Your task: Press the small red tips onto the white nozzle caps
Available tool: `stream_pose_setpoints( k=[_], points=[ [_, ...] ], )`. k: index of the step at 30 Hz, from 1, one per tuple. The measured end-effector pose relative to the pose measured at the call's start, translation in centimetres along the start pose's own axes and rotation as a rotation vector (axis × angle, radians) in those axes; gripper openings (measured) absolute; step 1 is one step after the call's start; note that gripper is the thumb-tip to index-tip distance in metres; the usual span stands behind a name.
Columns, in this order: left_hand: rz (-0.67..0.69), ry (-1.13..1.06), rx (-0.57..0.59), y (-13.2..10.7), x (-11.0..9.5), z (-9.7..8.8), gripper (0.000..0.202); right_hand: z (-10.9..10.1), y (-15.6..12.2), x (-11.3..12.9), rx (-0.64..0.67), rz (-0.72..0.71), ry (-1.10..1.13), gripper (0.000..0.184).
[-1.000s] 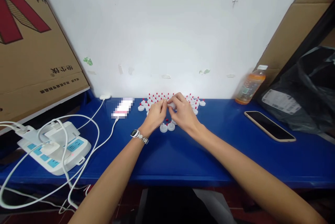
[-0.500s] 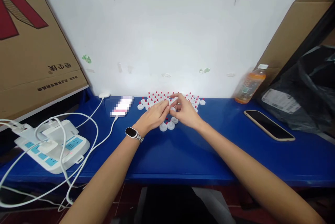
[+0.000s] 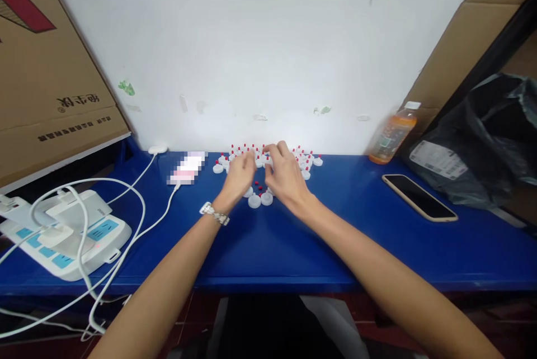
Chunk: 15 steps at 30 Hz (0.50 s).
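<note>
Several small white round caps with red tips (image 3: 308, 160) stand in a cluster against the wall on the blue table (image 3: 293, 241). My left hand (image 3: 238, 177) and my right hand (image 3: 284, 174) hover over the near side of the cluster, a little apart, both smeared by motion. A few plain white caps (image 3: 260, 199) and loose red bits (image 3: 259, 185) lie just in front of the hands. A watch sits on my left wrist (image 3: 213, 213). Whether either hand holds a piece is not visible.
A white power strip (image 3: 62, 233) with plugged cables lies at the left, with a phone on a charger (image 3: 187, 168) behind it. An orange drink bottle (image 3: 392, 132), a dark phone (image 3: 418, 197), a black bag (image 3: 482, 141) and cardboard (image 3: 50, 68) flank the table.
My hands, pinched together over one cap before, have drawn apart and moved back toward the cluster. The view has shifted slightly to the right.
</note>
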<state>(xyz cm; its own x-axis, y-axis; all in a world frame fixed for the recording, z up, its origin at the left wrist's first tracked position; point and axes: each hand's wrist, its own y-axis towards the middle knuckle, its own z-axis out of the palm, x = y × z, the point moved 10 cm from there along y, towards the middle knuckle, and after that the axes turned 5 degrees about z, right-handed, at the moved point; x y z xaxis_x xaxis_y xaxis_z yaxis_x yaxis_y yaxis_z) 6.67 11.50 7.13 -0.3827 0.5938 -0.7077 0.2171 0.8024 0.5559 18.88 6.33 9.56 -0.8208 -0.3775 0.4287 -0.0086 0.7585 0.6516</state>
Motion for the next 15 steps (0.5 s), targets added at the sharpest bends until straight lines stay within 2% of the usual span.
stream_pose_setpoints(
  k=[2,3,6,8,13,15],
  points=[
    [-0.062,0.014,-0.025,0.1,1.0,-1.3,0.05,-0.4,0.1,-1.5,-0.016,0.051,0.022,0.036],
    [-0.044,0.043,0.015,0.1,1.1,-1.4,0.05,-0.4,0.2,-2.2,-0.019,0.078,0.048,0.033],
    [0.147,0.205,0.31,-0.5,0.1,0.8,0.045,0.2,0.3,-4.2,0.003,0.153,0.135,0.016],
    [0.206,0.3,0.422,-1.0,0.0,1.9,0.041,1.0,0.3,-4.8,0.036,0.18,0.184,0.008],
    [0.119,0.294,0.417,-0.7,0.8,0.7,0.046,1.3,0.2,-5.3,0.035,0.206,0.228,0.011],
    [0.103,0.285,0.384,-0.4,1.0,-0.3,0.045,2.1,0.3,-5.1,0.096,0.206,0.301,0.012]
  ],
)
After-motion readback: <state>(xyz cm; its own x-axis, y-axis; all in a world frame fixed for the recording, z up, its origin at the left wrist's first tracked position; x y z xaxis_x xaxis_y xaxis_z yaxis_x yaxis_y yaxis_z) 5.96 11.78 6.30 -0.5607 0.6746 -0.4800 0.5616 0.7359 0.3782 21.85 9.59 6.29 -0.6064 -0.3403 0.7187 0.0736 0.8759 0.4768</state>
